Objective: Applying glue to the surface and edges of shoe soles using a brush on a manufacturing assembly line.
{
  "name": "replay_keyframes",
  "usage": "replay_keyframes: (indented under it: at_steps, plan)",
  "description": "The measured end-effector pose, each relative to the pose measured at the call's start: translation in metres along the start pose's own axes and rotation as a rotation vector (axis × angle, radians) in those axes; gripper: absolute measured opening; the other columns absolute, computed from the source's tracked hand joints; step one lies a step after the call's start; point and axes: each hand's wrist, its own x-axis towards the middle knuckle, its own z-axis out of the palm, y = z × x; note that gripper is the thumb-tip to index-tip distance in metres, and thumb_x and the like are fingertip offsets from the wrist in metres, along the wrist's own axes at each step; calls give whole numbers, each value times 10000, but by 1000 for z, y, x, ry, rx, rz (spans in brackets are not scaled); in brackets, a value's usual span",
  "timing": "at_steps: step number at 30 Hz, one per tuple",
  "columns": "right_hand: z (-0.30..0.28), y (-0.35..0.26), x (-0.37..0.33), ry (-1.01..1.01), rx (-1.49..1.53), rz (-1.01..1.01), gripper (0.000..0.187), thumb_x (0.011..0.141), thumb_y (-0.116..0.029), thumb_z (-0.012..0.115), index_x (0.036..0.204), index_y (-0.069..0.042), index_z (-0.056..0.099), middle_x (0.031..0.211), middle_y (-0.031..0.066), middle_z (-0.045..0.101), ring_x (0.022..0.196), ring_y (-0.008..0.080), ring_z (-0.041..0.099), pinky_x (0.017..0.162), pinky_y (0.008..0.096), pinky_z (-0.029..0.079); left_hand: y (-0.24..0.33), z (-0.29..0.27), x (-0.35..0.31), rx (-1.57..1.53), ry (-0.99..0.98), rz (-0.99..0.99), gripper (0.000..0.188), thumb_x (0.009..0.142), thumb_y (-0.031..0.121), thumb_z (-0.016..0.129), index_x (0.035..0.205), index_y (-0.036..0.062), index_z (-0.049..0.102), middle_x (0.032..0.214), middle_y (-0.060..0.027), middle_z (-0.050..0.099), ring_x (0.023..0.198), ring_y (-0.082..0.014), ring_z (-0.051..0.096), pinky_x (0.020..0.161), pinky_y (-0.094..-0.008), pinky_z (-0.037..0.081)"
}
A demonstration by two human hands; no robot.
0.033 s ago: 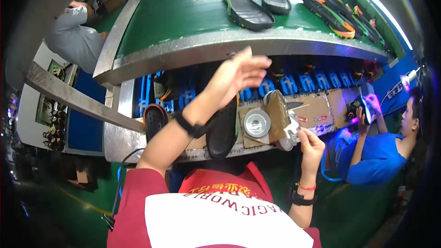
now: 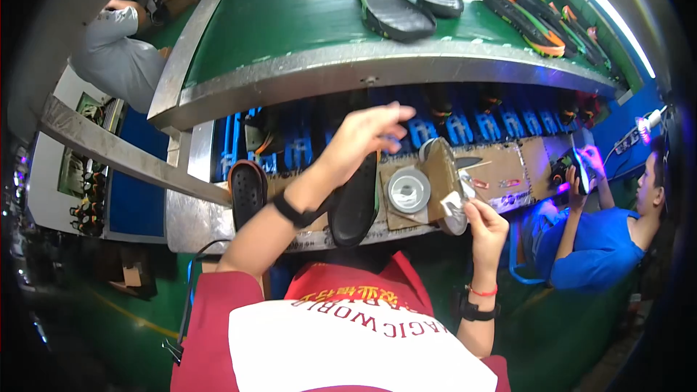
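Observation:
My left hand (image 2: 365, 139) is raised over the bench below the conveyor's metal edge, fingers apart, holding nothing. Partly under its wrist lies a long black shoe sole (image 2: 353, 212). Left of my forearm is a black shoe piece with small holes and a reddish rim (image 2: 248, 192). My right hand (image 2: 485, 229) pinches a thin, crumpled white piece (image 2: 451, 204); its exact kind is unclear. This piece is against an upright brown cardboard piece (image 2: 437, 173). Beside the cardboard stands a round grey container (image 2: 408, 190) with something pale inside.
Black soles with orange edges (image 2: 392, 6) rest on the green conveyor (image 2: 276, 18). Blue holders (image 2: 459, 129) line the space beneath. A dark blade (image 2: 468, 162) and small red items (image 2: 513, 184) lie on cardboard. A co-worker in blue (image 2: 595, 243) works at right; another person (image 2: 120, 54) is at left.
My left hand has dropped slightly toward me and to the left, away from the conveyor edge. My right hand has shifted a little left, still pinching the white piece.

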Motion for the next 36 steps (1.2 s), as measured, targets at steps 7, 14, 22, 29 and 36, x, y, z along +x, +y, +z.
replay_keyframes:
  at_steps: [7,14,22,29,36]
  plan:
    - [64,59,1,-173,-660,-379,88,820,-116,704,849,-33,699,867,139,674,735,315,667,642,392,518,-126,-61,-159,1238,417,-434,690,773,337,786,1233,-26,421,1220,-245,407,956,-432,588,865,-446,484]
    - [83,111,28,-280,-917,-397,124,841,-186,680,843,-64,702,873,119,650,733,340,657,643,431,520,-162,-67,-160,1389,425,-291,263,839,155,692,983,-33,577,928,-218,554,952,-381,538,860,-426,448]
    - [84,138,39,-375,-959,-446,123,837,-186,674,844,-63,685,887,132,633,703,353,659,626,448,532,-118,-46,-131,1407,319,-374,216,859,139,562,877,-74,598,929,-261,598,881,-450,576,805,-521,470]
    - [87,141,42,-410,-944,-467,146,841,-193,669,846,-48,681,900,139,635,711,356,662,631,449,535,-78,-73,-127,299,511,-688,173,868,151,571,972,22,620,867,-117,626,802,-264,647,732,-420,547]
    - [88,135,44,-438,-1004,-469,158,840,-197,667,857,-40,677,917,149,639,725,358,663,641,448,536,-83,-54,-134,-914,263,-501,661,925,517,412,1429,89,416,1430,-260,415,1225,-422,517,968,-646,437]
